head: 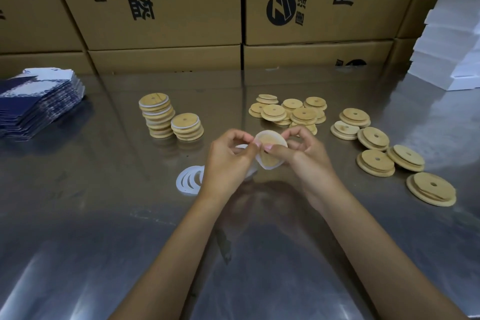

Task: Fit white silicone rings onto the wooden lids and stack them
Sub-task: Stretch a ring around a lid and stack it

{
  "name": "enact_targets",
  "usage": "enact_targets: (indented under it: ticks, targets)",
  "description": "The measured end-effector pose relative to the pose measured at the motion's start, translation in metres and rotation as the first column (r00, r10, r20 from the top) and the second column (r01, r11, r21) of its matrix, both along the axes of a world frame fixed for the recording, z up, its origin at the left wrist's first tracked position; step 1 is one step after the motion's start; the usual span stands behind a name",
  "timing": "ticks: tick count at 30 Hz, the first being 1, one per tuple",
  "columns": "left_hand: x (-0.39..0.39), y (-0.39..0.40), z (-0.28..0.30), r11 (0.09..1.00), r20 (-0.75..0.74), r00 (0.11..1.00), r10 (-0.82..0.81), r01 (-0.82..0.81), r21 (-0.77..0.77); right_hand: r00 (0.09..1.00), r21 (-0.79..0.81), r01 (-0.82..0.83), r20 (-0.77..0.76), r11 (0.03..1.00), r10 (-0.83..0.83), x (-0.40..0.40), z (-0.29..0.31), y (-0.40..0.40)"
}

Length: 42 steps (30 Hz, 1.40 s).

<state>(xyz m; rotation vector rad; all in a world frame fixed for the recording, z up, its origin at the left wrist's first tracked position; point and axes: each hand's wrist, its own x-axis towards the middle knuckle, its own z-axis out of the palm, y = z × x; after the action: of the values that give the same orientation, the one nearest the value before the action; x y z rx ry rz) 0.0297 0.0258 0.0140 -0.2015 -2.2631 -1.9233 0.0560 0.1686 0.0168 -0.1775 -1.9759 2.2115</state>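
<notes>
Stacking up behind everything are big cardboard boxes (166, 2) w/ black print, plus white boxes (452, 34) piled far right and a blue-white pile of flat packs (39, 101) far left. Work surface is a shiny steel table (104, 241), lots of glare.

Far-left of center: two stacks of done lids (158, 114), white edges showing. Right side: loose bare lids (374, 138) scattered, some overlapping. Spare rings (188, 180) lie flat near the left wrist.

Step in hand, imo: stretching a ring (261, 161) over a lid (271, 148), held up just above the table, center. Left hand (228, 161) pinches the ring edge, right hand (304, 153) grips the lid, thumb on its face. Ring looks only partly seated, bottom hangs loose. Next prob needs working it round the rim till it's snug, then onto the short stack.
</notes>
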Motion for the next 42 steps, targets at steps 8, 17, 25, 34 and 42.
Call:
enact_targets:
  ticks: [8,17,25,34,42]
  targets:
    - [-0.04,-0.002,0.024,0.999,0.09,0.996,-0.011,0.008,0.039,0.974,0.236,-0.219,0.107,0.947,0.199,-0.045,0.027,0.017]
    - [-0.056,-0.007,0.011,0.99,0.238,0.963,-0.126,0.136,-0.027,0.941,-0.124,-0.296,0.134,0.947,0.311,-0.052,-0.005,0.025]
    - [-0.043,-0.003,0.001,0.996,0.253,0.965,-0.07,0.08,-0.029,0.971,-0.269,-0.218,0.04,0.938,0.237,-0.054,-0.01,0.022]
    - [-0.045,-0.003,0.0,0.992,0.095,0.995,0.016,-0.004,-0.127,0.995,-0.03,-0.082,0.059,0.996,0.084,-0.05,-0.012,0.013]
    - [-0.051,-0.007,-0.001,0.961,0.033,0.999,-0.026,0.034,-0.275,0.989,-0.109,-0.126,0.066,0.986,0.134,-0.051,-0.013,0.018]
